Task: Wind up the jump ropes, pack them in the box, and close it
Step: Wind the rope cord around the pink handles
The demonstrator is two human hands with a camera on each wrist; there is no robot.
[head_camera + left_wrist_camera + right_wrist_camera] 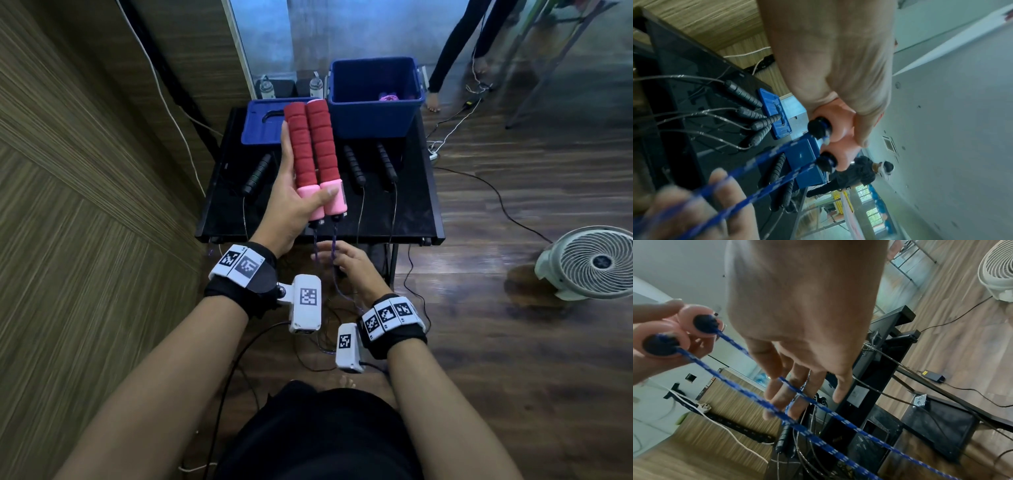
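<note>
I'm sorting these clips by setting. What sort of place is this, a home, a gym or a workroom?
Probably an indoor workroom set up for recording, not a gym: a small black table on wood flooring, cables and a floor fan around it, and another person nearby.

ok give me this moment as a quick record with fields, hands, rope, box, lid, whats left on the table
left hand: grips the two red foam handles side by side
right hand: fingers straight, touching the blue braided rope below the handles
rope: unwound, hanging toward the floor
blue box: open, something pink inside
lid: flat on the black table, left of the box
black jump rope handles: lying on the table
</note>
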